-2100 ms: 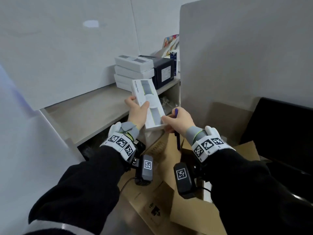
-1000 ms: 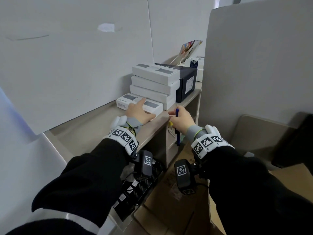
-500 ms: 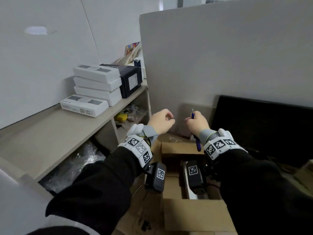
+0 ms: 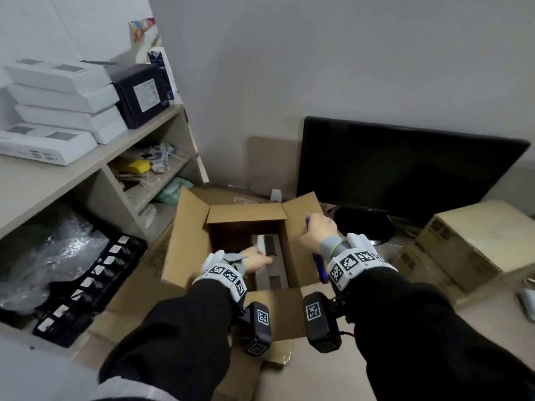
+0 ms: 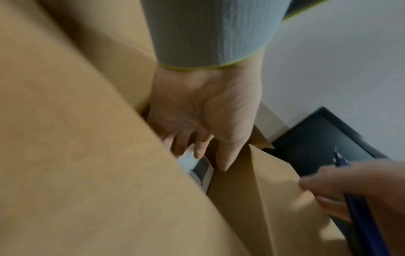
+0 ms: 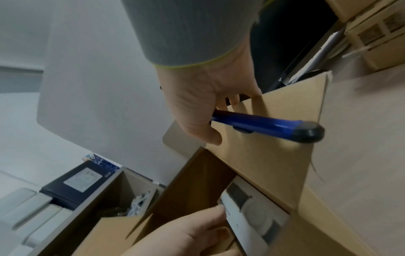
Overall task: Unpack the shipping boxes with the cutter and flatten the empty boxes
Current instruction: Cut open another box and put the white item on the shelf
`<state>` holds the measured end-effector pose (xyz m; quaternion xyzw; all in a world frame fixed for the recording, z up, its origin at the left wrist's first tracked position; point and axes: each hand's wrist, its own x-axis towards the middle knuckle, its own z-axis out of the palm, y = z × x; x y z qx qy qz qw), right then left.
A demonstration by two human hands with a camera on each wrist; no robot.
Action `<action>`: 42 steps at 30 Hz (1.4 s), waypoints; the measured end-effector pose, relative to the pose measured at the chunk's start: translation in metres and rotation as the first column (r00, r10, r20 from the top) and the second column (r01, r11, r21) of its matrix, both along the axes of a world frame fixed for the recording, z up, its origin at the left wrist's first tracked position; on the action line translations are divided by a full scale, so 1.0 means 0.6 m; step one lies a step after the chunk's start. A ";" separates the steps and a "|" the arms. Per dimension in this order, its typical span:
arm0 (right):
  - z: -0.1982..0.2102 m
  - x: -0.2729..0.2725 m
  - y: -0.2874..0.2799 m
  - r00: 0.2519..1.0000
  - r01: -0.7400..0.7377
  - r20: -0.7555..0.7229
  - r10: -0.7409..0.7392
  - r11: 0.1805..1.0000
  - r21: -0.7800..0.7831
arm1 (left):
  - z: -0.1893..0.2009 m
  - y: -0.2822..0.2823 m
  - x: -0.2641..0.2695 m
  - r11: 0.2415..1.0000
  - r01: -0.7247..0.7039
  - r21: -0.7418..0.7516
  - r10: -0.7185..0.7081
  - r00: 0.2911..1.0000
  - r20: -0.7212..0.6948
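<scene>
We see the open cardboard box [image 4: 188, 244] on the floor beside the shelf [image 4: 95, 160], with a white product box [image 4: 270, 256] lying inside it. Our left hand [image 4: 256, 260] reaches into it, fingers [image 5: 198, 149] on that white box; the blur keeps us from telling whether they grip it. Our right hand [image 4: 317, 231] is curled round the blue cutter [image 6: 263, 125] and rests at the box's right flap [image 6: 274, 138].
</scene>
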<state>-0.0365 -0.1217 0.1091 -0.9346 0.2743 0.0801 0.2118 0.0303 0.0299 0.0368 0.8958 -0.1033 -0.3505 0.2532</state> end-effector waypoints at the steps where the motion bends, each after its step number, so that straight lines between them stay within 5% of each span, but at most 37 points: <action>1: -0.013 -0.003 0.002 0.999 -0.031 -0.023 0.030 0.999 -0.030 | -0.013 -0.001 -0.006 0.997 -0.068 -0.029 0.066 0.997 -0.045; 6: -0.080 -0.016 0.006 0.992 -0.036 -0.121 0.029 0.998 -0.054 | -0.060 0.001 -0.030 0.986 -0.164 -0.009 0.162 0.979 -0.121; 17: -0.118 -0.010 0.014 0.991 -0.064 -0.122 0.050 0.991 -0.115 | -0.073 0.020 -0.019 0.984 -0.180 0.011 0.178 0.960 -0.215; 24: -0.122 -0.007 0.016 0.991 -0.051 -0.129 0.034 0.990 -0.130 | -0.073 0.011 -0.025 0.992 -0.122 0.018 0.123 0.981 -0.148; 29: -0.109 -0.005 0.012 0.984 -0.050 -0.176 0.024 0.988 -0.145 | -0.059 0.004 -0.014 0.953 -0.281 -0.110 0.258 0.948 -0.185; 32: -0.067 0.008 0.024 0.983 0.002 -0.178 -0.035 0.983 -0.182 | -0.008 0.019 -0.002 0.927 -0.313 -0.204 0.278 0.943 -0.184; 36: 0.015 0.052 0.066 0.996 0.084 -0.005 -0.087 0.977 -0.194 | 0.100 0.054 0.013 0.968 -0.172 -0.184 0.130 0.967 -0.221; 42: 0.112 0.127 0.167 0.968 -0.069 0.247 0.043 0.993 0.100 | 0.299 0.175 0.039 0.974 0.103 -0.204 -0.115 0.992 -0.049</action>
